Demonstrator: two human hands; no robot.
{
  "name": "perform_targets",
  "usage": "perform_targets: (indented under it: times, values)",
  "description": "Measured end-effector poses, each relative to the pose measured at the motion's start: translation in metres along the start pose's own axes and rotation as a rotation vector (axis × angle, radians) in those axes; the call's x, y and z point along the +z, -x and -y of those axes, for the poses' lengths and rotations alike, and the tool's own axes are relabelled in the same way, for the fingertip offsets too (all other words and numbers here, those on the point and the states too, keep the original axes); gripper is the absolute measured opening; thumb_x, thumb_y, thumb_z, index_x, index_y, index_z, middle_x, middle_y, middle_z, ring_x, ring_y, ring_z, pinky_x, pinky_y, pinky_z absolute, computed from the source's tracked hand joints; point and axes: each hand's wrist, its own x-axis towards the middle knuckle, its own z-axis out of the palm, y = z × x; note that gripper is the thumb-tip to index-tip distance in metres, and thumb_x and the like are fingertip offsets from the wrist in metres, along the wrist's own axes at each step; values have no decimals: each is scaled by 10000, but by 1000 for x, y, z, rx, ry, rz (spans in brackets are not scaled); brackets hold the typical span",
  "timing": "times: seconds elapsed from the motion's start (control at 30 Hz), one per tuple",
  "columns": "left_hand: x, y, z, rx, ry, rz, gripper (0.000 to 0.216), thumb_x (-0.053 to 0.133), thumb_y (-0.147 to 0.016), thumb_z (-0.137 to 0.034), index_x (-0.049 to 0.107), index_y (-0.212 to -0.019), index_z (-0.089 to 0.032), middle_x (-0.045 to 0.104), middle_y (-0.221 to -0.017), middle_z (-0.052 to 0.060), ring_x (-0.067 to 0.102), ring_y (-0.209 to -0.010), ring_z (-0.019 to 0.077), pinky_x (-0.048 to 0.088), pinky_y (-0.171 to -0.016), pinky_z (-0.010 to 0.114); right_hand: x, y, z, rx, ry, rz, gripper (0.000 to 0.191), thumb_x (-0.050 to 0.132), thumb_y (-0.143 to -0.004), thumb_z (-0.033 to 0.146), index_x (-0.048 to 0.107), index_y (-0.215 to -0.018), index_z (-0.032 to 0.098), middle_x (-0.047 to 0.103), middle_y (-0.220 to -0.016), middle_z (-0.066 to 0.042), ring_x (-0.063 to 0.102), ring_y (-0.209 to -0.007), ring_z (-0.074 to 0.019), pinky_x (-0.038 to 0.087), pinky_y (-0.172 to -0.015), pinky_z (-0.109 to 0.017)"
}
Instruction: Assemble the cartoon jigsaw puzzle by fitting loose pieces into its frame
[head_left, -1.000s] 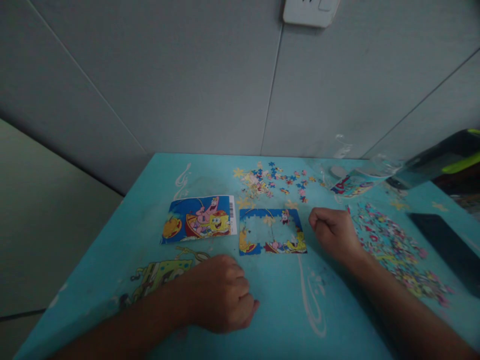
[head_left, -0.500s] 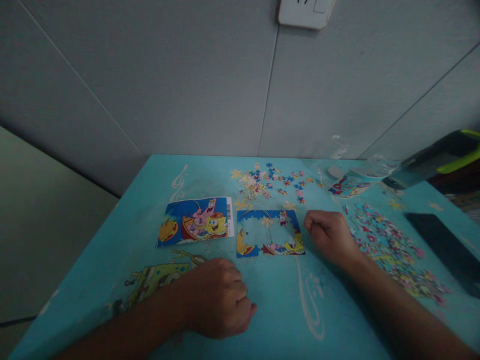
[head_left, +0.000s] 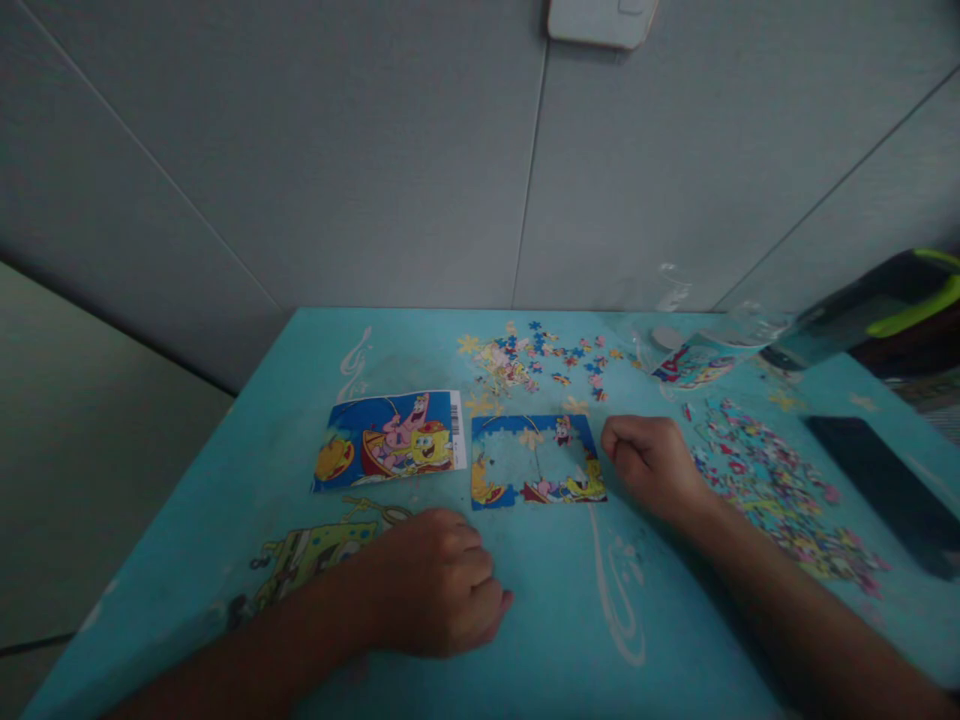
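Observation:
My left hand (head_left: 442, 585) rests on the table in a closed fist, below the puzzle frame, with nothing showing in it. My right hand (head_left: 649, 460) is also curled into a fist, just right of the puzzle's edge, and no piece shows in its fingers. Between and beyond them lies a partly joined jigsaw puzzle (head_left: 491, 496), a ring of cartoon border pieces around an open middle. A picture card (head_left: 394, 437) with the same cartoon scene lies to its left. Loose puzzle pieces (head_left: 510, 365) are scattered behind the puzzle.
A larger heap of small pieces (head_left: 780, 485) spreads right of my right forearm, beside a dark flat phone-like slab (head_left: 885, 490). At the back right lie a clear labelled container (head_left: 705, 362) and a dark bottle with a green strap (head_left: 855, 310). A wall (head_left: 405, 200) borders the table's back.
The whole view has shifted slightly. Both fists keep their places on the table, and the puzzle, card and pieces look the same.

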Motion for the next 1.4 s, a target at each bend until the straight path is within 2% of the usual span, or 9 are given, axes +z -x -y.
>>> perform_targets:
  times: [0.1, 0.2, 0.33, 0.47, 0.53, 0.63, 0.8, 1.13, 1.4]
  values:
    - [-4, -7, 2, -58, -31, -11, 342, 568, -971, -214, 510, -634, -196, 489, -595, -16, 464, -564, 158, 344, -508, 357, 1, 1, -1, -9, -13, 4, 202, 391, -676, 40, 483, -592, 199, 440, -517, 53, 406, -467, -84, 311, -522, -218]
    - [-8, -13, 6, -165, -16, -6, 235, 548, -1000, -247, 593, -783, -170, 599, -780, 33, 572, -781, 203, 476, -701, 372, 2, 2, -3, -26, -25, 30, 208, 395, -675, 28, 492, -606, 198, 454, -531, 51, 419, -482, -86, 314, -535, -222]
    - [-8, -15, 9, -239, -40, 10, 92, 566, -985, -188, 648, -993, -147, 649, -986, 78, 587, -980, 250, 492, -852, 428, 2, 2, 1, -67, -43, 129, 240, 417, -710, 6, 563, -676, 193, 554, -631, 26, 520, -585, -108, 378, -611, -234]
    - [-3, -11, 11, -299, -112, 4, 152, 577, -972, -138, 661, -1099, -141, 643, -962, 70, 578, -948, 235, 486, -845, 413, 1, -1, 15, -128, -20, 234, 233, 488, -845, 54, 671, -894, 189, 661, -845, -38, 611, -778, -165, 457, -746, -292]
    - [-1, -10, 12, -319, -148, 19, 153, 578, -976, -132, 671, -1097, -146, 631, -918, 59, 569, -907, 224, 475, -815, 394, 2, -2, 22, -159, 11, 283, 192, 538, -920, 133, 692, -1019, 191, 680, -950, -71, 627, -893, -203, 473, -831, -336]
    - [0, -9, 13, -319, -178, 47, 131, 582, -982, -146, 683, -1066, -154, 607, -862, 44, 552, -858, 216, 447, -781, 383, 4, -2, 29, -187, 21, 344, 180, 617, -970, 292, 692, -1107, 205, 689, -997, -80, 632, -977, -231, 471, -900, -373]
    - [1, -7, 14, -318, -190, 77, 115, 585, -992, -165, 680, -1055, -158, 591, -855, 33, 548, -849, 212, 413, -775, 383, 6, -1, 30, -198, -7, 410, 215, 703, -935, 391, 692, -1055, 212, 690, -984, -62, 638, -964, -227, 470, -897, -366]
    - [1, -9, 13, -297, -196, 70, 107, 571, -1001, -155, 668, -1048, -160, 601, -869, 34, 535, -849, 205, 381, -783, 378, 7, -3, 29, -200, -38, 441, 162, 678, -958, 341, 703, -1060, 218, 685, -950, -52, 634, -932, -210, 454, -873, -350]
    - [-3, -11, 7, -195, -145, 34, 113, 576, -995, -173, 660, -919, -174, 549, -761, 8, 482, -764, 185, 333, -727, 387, 8, -1, 28, -195, -51, 430, 157, 695, -945, 335, 709, -1043, 213, 684, -932, -51, 635, -914, -206, 454, -858, -345]
